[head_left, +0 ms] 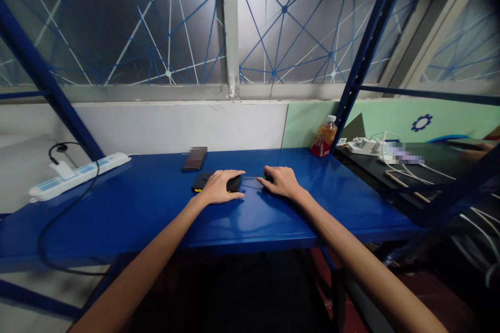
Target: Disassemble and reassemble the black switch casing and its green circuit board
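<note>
A flat black box [200, 181] with a yellow strip along its lower edge lies on the blue table. My left hand [219, 186] rests over it, thumb and fingers closed about its near and far sides. From my right hand [282, 181] a thin metal shaft, apparently a screwdriver [250, 177], points left to the right end of the box. A bit of green handle shows between the fingers, while most of the handle is hidden. Whether the tip touches the box is too small to tell.
A phone [195, 159] lies behind the box. On the left is a white power strip [82, 176] with a black cable. A drink bottle [324, 137] stands by the blue frame post at right. Beyond it, a black table [361, 169] carries cables; another person's hand [482, 151] shows there.
</note>
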